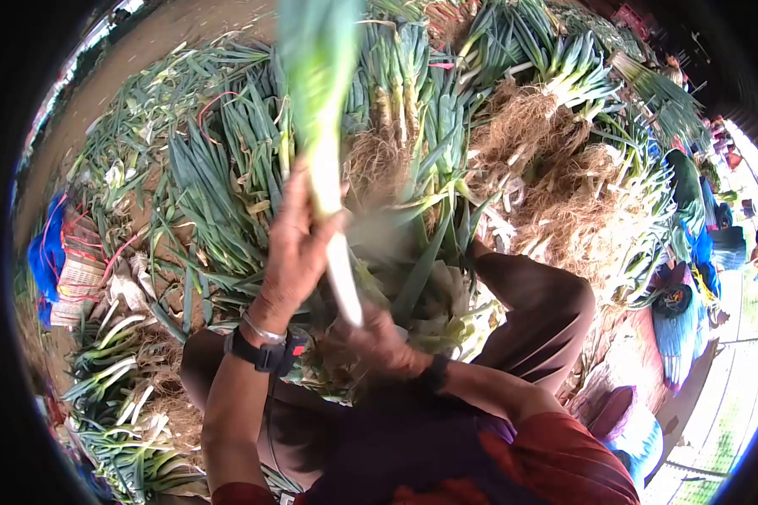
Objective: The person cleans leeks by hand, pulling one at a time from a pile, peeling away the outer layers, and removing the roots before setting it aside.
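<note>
Green-and-white leek (325, 181) gripped in left hand (295, 240); right hand (381, 341) blurred by white end (342, 273), grip unclear.

Single fisheye view from the wearer's head, forward and down, close over left hand (293, 246) and right hand (381, 341)

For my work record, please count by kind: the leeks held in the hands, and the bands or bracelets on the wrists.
Leek, in the left hand: 1
Black wristbands, one each wrist: 2
Silvery bracelet: 1
Total: 4
</note>
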`<state>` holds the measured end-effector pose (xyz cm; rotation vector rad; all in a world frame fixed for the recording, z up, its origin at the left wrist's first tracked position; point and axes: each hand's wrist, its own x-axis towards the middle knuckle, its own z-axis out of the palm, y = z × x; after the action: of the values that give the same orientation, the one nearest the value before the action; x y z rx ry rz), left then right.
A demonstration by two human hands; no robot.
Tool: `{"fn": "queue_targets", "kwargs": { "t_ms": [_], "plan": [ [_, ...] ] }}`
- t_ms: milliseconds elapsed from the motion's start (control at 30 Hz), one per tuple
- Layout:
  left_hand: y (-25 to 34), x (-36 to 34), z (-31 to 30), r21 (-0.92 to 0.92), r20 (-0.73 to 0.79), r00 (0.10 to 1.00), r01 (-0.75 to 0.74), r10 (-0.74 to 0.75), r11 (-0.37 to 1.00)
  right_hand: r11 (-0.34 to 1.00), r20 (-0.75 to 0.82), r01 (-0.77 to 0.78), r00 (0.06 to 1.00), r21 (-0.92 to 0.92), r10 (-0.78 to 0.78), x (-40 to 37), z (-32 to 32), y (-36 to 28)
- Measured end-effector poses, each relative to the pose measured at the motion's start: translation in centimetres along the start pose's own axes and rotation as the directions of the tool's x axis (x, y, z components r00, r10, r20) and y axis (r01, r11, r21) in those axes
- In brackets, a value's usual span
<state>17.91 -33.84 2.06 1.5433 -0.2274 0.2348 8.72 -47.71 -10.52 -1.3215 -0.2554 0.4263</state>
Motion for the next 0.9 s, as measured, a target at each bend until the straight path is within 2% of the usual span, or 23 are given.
{"fn": "queue_targets", "kwargs": {
  "t_ms": [33,67,100,133,167,200,267,300,333,367,400,433,500,567,600,633,667,700,733,767,800,833,900],
  "plan": [
    [0.1,0.2,0.5,0.127,0.124,0.989,-0.097,0.081,0.987,0.995,-0.054,0.088,0.995,0.047,-0.085,1.3,-2.0,-1.7],
    [0.2,0.4,1.1,0.226,0.245,0.956,-0.217,0.16,0.95,0.98,-0.158,0.17,0.97,-0.101,-0.185,3.6,-4.6,-2.3],
    [1.5,0.5,1.7,0.339,0.357,0.921,-0.28,0.153,0.898,0.938,-0.239,0.232,0.925,-0.256,-0.294,6.3,-7.5,-3.1],
    [1.3,0.2,2.1,0.224,0.374,0.923,-0.181,0.086,0.958,0.967,-0.391,0.021,0.912,-0.252,-0.122,7.9,-10.2,-6.7],
    [1.0,0.0,2.1,0.113,0.395,0.919,-0.067,0.017,0.991,0.933,-0.437,0.026,0.879,-0.359,-0.192,11.0,-15.0,-8.2],
    [0.0,-0.3,1.2,0.118,0.423,0.906,-0.051,-0.004,0.992,0.879,-0.471,0.032,0.834,-0.476,-0.286,13.8,-21.8,-10.8],
    [0.3,-0.8,-0.5,0.146,0.468,0.856,0.167,-0.217,0.975,0.722,-0.505,-0.015,0.725,-0.692,-0.469,18.7,-37.8,-17.8],
    [0.4,-1.2,-1.4,0.158,0.48,0.817,0.28,-0.321,0.947,0.612,-0.501,-0.094,0.678,-0.786,-0.539,21.1,-46.9,-21.7],
    [-0.4,-1.9,-2.3,0.208,0.488,0.822,0.217,-0.293,0.954,0.453,-0.475,-0.218,0.65,-0.864,-0.593,23.0,-53.5,-25.5],
    [-0.5,-2.5,-2.8,0.218,0.473,0.823,0.238,-0.315,0.947,0.315,-0.445,-0.314,0.655,-0.896,-0.611,24.5,-57.8,-28.3],
    [-0.2,-3.0,-3.0,0.225,0.463,0.822,0.254,-0.332,0.941,-0.097,-0.272,-0.446,0.687,-0.89,-0.674,24.6,-57.5,-32.0],
    [-0.1,-3.4,-3.4,0.23,0.457,0.82,0.267,-0.346,0.936,0.102,-0.284,-0.281,0.742,-0.954,-0.607,26.6,-57.0,-30.5],
    [-0.1,-3.8,-4.4,0.194,0.443,0.824,0.297,-0.354,0.935,0.512,-0.255,0.025,0.846,-0.859,-0.468,30.3,-56.6,-25.2],
    [0.5,-4.0,-5.5,0.185,0.408,0.842,0.304,-0.354,0.935,0.836,-0.147,0.239,0.924,-0.494,-0.352,34.1,-55.1,-18.0],
    [0.6,-4.1,-5.8,0.153,0.37,0.849,0.345,-0.377,0.926,0.925,-0.07,0.29,0.946,-0.246,-0.316,35.9,-53.7,-14.7],
    [0.6,-4.2,-6.3,0.137,0.334,0.856,0.371,-0.395,0.919,0.927,0.146,0.203,0.976,-0.316,-0.164,35.8,-45.1,-9.3],
    [0.6,-4.3,-6.7,0.118,0.299,0.861,0.394,-0.411,0.912,0.933,-0.092,0.017,0.994,-0.359,-0.054,34.8,-35.2,-5.9],
    [0.5,-4.3,-7.2,0.096,0.271,0.866,0.411,-0.421,0.906,0.918,-0.129,-0.083,0.991,-0.388,0.035,35.0,-28.4,-3.1],
    [0.4,-4.4,-7.8,0.147,0.256,0.873,0.389,-0.415,0.909,0.964,-0.109,-0.098,0.991,-0.248,0.073,36.0,-26.4,1.6],
    [0.4,-4.5,-8.4,0.155,0.229,0.871,0.408,-0.434,0.9,0.909,-0.157,-0.136,0.984,-0.393,0.079,37.5,-24.3,5.5],
    [0.6,-4.8,-9.1,0.164,0.197,0.869,0.426,-0.453,0.89,0.881,-0.196,-0.122,0.98,-0.458,0.034,38.2,-22.3,7.7],
    [0.8,-5.0,-9.8,0.174,0.161,0.865,0.448,-0.474,0.877,0.304,-0.085,-0.017,0.973,-0.953,-0.213,37.0,-19.1,5.3],
    [1.3,-5.3,-11.3,0.175,0.118,0.858,0.477,-0.499,0.861,0.365,-0.218,-0.089,0.919,-0.927,-0.33,39.2,-19.8,5.9]
  ]
}}
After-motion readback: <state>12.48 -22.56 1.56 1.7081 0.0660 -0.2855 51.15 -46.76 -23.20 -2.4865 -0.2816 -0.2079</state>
